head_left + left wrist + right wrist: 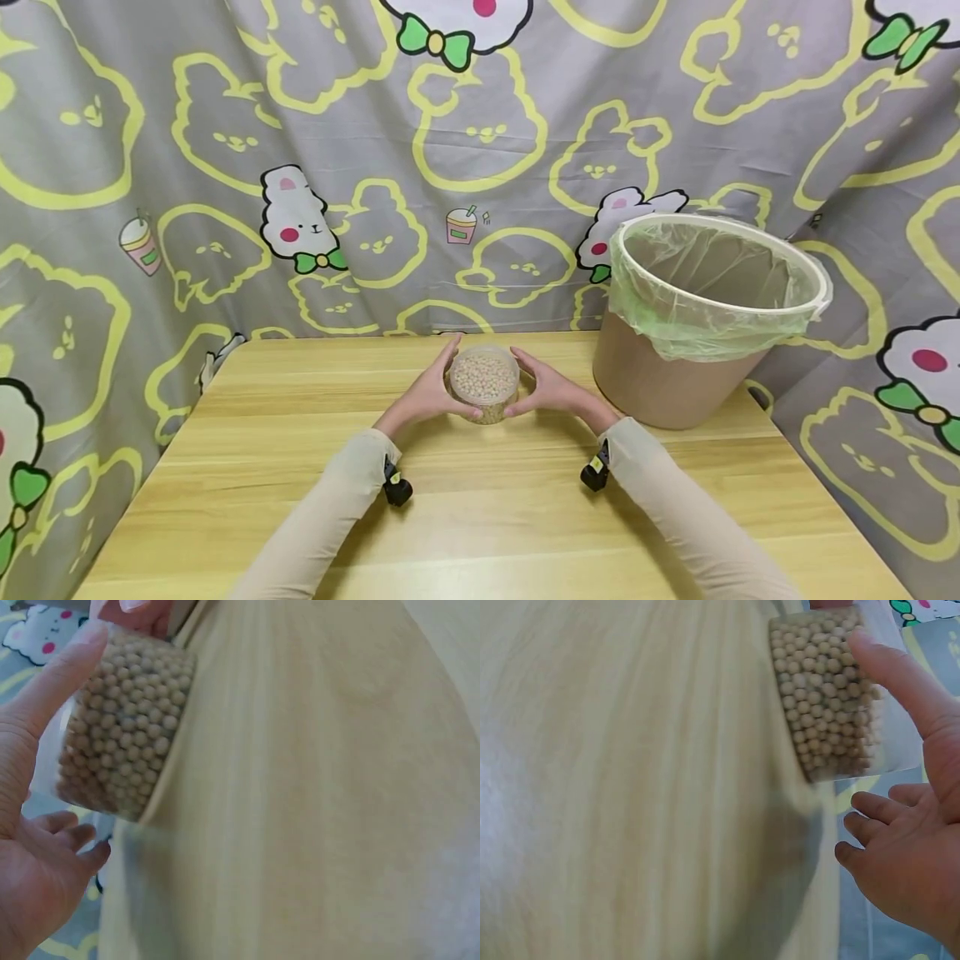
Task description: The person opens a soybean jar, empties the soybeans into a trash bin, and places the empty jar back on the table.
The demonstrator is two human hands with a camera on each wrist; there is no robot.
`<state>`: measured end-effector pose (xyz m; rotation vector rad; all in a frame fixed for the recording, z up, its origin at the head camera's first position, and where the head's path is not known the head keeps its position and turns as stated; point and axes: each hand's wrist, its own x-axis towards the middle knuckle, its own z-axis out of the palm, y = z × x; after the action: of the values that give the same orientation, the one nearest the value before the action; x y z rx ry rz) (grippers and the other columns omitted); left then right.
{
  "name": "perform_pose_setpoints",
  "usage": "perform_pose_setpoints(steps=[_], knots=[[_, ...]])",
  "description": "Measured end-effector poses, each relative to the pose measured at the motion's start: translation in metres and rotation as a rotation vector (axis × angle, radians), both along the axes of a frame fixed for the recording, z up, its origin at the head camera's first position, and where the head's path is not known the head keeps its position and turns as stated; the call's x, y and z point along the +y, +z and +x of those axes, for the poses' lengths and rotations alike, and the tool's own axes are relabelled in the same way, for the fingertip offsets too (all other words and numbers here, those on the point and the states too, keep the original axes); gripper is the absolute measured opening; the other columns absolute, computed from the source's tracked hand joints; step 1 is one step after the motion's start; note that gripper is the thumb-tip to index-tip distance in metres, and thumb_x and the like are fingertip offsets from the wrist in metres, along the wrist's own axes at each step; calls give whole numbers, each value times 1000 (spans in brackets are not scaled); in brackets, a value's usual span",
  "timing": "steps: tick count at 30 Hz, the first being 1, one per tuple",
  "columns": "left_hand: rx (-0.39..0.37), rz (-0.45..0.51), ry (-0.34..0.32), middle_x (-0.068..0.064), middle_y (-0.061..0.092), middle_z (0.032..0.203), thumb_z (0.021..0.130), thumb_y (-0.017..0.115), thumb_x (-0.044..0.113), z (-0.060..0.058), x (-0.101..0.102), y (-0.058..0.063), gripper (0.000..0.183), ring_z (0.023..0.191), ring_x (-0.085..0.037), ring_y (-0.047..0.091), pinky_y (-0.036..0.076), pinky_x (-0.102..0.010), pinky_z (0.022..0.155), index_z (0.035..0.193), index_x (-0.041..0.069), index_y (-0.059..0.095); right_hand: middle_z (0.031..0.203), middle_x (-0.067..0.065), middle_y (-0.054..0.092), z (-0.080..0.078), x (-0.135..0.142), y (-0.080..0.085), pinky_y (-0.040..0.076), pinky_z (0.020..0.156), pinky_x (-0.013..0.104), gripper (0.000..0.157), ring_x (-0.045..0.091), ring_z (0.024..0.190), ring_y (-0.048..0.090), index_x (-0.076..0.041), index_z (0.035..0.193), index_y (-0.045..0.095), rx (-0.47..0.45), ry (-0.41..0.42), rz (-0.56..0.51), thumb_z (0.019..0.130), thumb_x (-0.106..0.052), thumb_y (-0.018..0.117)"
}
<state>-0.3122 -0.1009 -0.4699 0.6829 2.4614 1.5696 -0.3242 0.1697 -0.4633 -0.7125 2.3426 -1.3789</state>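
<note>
Flanking an upright clear jar (492,410) of pellets (484,372) on the table (487,508) with left hand (431,393) and right hand (553,390), both loose-fingered, unclenched.

Left hand (429,395) and right hand (553,391) flank a round clear tub (491,411) of small beige balls (483,372), upright on wooden table (487,525). Brown bin (660,379) with pale green liner (697,337) stands at table's right, patterned gray curtain (375,125) behind.

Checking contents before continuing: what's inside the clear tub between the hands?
Small beige balls, possibly soybeans, partly fill the clear tub. Their top and outer layers show; anything buried deeper is covered.
</note>
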Motion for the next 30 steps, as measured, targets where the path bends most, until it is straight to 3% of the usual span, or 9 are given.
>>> perform_pose_setpoints(steps=[6,10,15,20,30], knots=[[-72,63,-16,-16,32,165,64,98,10,-2,-3,-11,141,152,-30,35,26,-46,125,166,20,1,165,12,34,-7,-5,-10,14,127,51,109,32,156,24,-10,162,27,2,67,-66,74,-6,91],[-77,49,0,-13,30,167,62,99,9,-4,-3,-15,140,154,-29,31,22,-44,126,166,16,6,162,13,40,-7,-6,-12,16,127,51,100,33,154,29,-9,158,36,-19,17,-32,75,-10,91],[-37,24,7,-14,38,163,61,99,10,-6,-3,-17,127,151,-32,36,25,-46,125,162,9,22,160,15,44,-5,-8,-13,18,127,51,93,34,153,32,-5,155,42,-36,-19,-42,75,-8,91],[-4,-2,23,-15,45,158,61,100,13,-7,-3,-21,118,146,-33,44,33,-45,121,158,8,34,158,17,45,-5,-8,-16,19,126,52,91,35,152,33,-3,153,45,-19,-24,-39,74,-9,92],[-24,89,54,-10,53,153,57,100,9,-7,2,-22,116,141,-29,51,39,-39,118,156,11,41,155,14,50,-4,-6,-15,22,125,51,88,34,151,36,-7,149,53,-5,-71,-76,71,-7,93]])
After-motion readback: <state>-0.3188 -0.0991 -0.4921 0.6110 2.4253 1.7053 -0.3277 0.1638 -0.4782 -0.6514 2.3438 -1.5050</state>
